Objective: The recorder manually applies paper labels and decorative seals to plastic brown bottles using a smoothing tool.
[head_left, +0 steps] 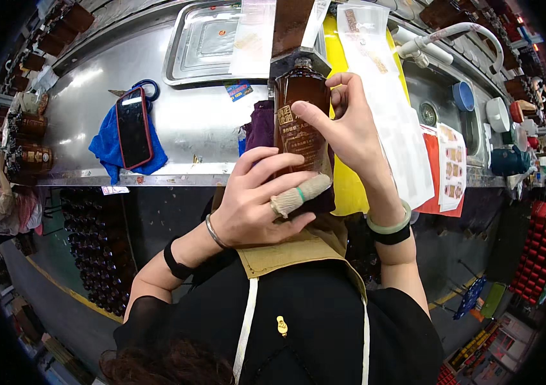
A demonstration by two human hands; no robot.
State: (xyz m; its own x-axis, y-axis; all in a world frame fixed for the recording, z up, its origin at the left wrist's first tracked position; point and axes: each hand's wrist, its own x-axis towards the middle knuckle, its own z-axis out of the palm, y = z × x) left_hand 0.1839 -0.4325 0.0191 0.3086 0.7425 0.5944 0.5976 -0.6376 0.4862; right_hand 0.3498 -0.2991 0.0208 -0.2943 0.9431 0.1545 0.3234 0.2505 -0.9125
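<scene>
Bottle [298, 131]: amber, just above the dial's centre toward 1 o'clock, neck at 12.
Handling: probably glass; stiff, slick, breakable, likely weighty.
Best hold: around the body, a palm supporting the base.
Left hand [257, 199]: at the bottle's 7 o'clock, fingers half spread across its lower end; firmness cannot be told.
Right hand [350, 122]: at 3 o'clock, a loose C, thumb over the front, grip not closed.
Marking: gold square emblem [285, 115] above small pale script [305, 142].
</scene>
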